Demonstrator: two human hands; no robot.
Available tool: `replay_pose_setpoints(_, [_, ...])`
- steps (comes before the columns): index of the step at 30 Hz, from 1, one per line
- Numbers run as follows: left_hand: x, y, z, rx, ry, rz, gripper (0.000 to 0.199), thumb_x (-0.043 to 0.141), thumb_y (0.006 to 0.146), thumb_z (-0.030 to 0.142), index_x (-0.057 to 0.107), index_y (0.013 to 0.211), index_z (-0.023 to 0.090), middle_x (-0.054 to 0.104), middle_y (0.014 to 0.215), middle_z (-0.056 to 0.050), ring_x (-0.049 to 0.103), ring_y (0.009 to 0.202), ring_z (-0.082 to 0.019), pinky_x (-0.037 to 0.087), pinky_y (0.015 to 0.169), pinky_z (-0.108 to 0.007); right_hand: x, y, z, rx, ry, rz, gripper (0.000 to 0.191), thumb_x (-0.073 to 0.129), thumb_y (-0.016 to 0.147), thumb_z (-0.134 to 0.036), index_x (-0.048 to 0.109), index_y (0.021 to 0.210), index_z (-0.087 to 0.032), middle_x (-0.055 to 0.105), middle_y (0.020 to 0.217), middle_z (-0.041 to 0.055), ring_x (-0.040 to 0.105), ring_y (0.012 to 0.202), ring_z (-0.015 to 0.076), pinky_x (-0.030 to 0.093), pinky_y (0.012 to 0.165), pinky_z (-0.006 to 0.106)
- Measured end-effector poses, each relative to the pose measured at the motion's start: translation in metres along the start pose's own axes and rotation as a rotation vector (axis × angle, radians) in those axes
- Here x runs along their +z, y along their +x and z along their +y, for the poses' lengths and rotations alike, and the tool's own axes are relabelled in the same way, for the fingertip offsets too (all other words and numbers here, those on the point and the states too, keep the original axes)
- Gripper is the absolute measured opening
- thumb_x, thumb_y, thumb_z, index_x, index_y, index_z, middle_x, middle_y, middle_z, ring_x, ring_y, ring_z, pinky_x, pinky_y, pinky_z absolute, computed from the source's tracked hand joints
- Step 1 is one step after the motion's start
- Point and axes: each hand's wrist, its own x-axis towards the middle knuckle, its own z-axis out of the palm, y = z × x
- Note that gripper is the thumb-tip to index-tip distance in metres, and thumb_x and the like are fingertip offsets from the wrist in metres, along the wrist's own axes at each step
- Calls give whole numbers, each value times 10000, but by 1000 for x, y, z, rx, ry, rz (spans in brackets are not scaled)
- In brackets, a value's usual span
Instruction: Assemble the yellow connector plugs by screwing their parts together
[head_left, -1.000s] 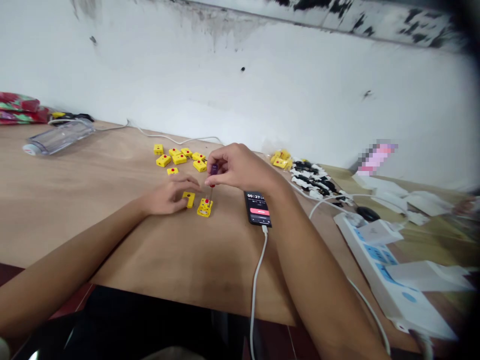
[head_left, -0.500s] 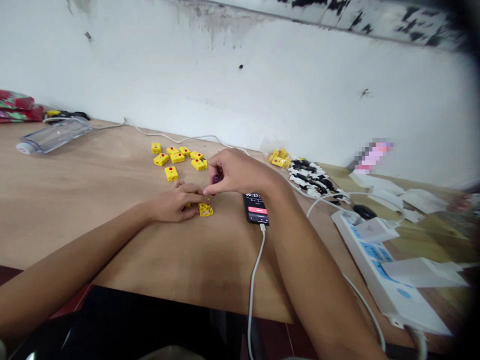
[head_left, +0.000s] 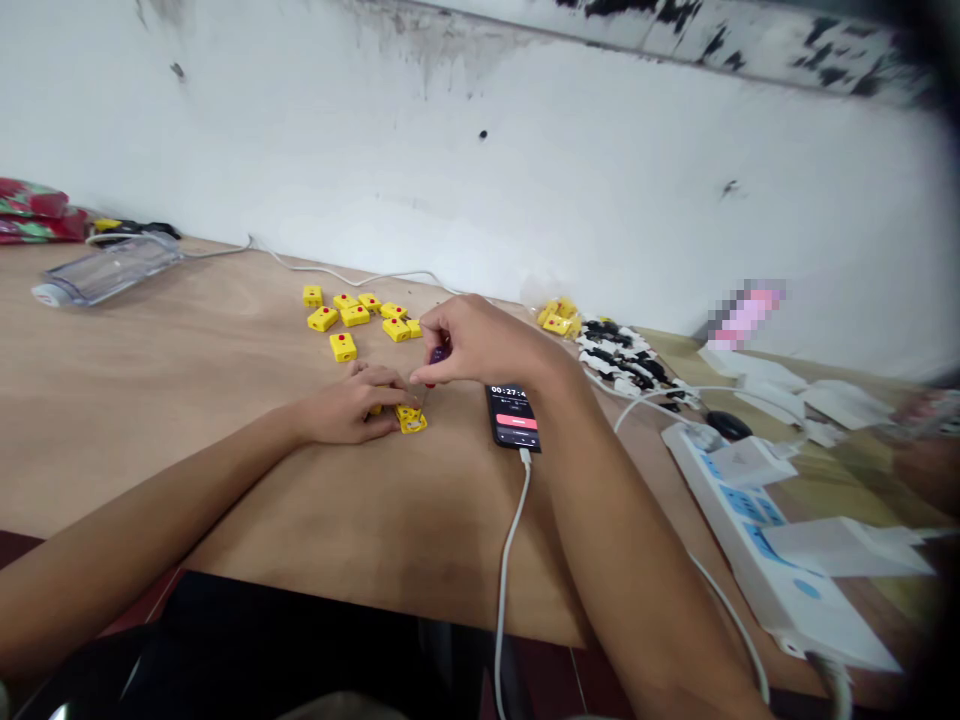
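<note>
My left hand [head_left: 352, 404] rests on the table, its fingers closed on a small open yellow plastic casing [head_left: 413, 424] and pressing it down. Part of the casing is hidden under those fingers. Above it, my right hand [head_left: 484, 342] pinches the dark purple handle of a screwdriver [head_left: 439, 354] between thumb and fingers. The thin shaft points down at the casing; whether its tip sits on a screw is too small to tell. Beyond my hands lie several closed yellow boxes [head_left: 343, 347], most with a red button on top.
A phone [head_left: 514, 425] on a white charging cable lies under my right forearm. Farther right are black and white parts [head_left: 622, 355], a bag of yellow pieces [head_left: 559, 317] and a power strip [head_left: 780, 560] with chargers. A clear bottle [head_left: 112, 270] lies at the left.
My right hand and the screwdriver handle have shifted slightly to the right, and the shaft leans a little more. My left hand keeps its place on the casing.
</note>
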Motion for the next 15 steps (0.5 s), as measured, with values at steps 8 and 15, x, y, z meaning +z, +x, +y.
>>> replay_pose_setpoints(8, [0,0,-1,13,-16,15,302,552,949,255,655,1232,242,651,1240,-98,583,1165,-274,375,1002,-425,-2,-1,1,28,24,-19,318,766,668,-257,464,595,-187,569,629,-39,461,590,89,297,557,261])
replay_pose_setpoints(15, [0,0,-1,11,-24,9,296,551,953,251,656,1230,247,648,1240,-94,584,1163,-263,360,1038,-443,-6,-4,4,73,71,-49,232,745,664,-213,522,610,-177,618,648,-28,529,599,98,324,561,253])
